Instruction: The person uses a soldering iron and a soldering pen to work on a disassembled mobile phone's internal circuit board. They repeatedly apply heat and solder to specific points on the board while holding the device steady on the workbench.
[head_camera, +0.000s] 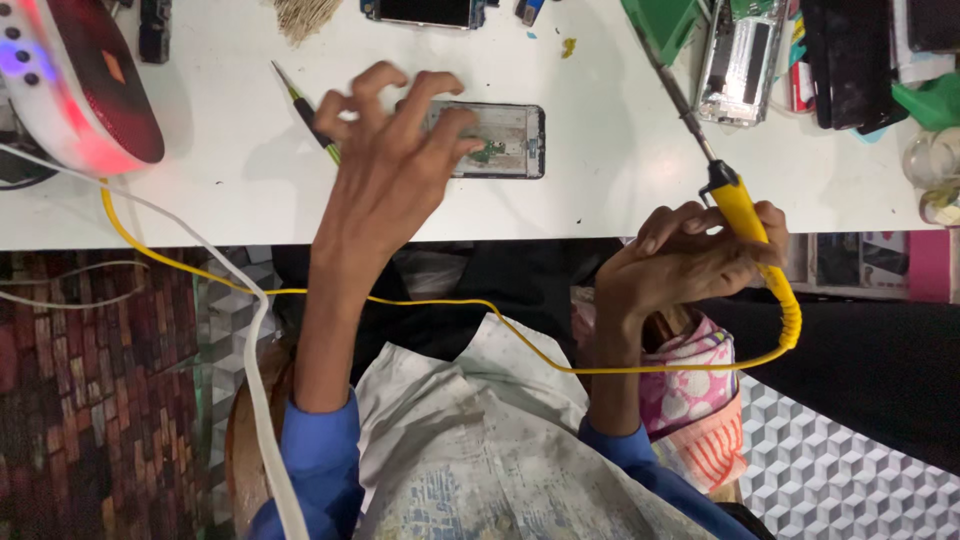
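Observation:
My left hand (395, 140) hovers over the white table with fingers spread and curled, its fingertips touching the near end of an opened phone (510, 140) whose circuit board shows. It holds nothing. My right hand (685, 255) is closed around the yellow handle of a soldering iron (738, 205). The iron's metal tip (680, 95) points up and left, away from the phone. Its yellow cord (450, 305) loops across my lap toward the left.
A green-handled tool (305, 110) lies left of my left hand. A red and white lit device (75, 80) sits at the far left. Another opened phone (740, 60), dark phones (850, 60) and a green part (665, 25) crowd the right. A white cable (255, 370) hangs down.

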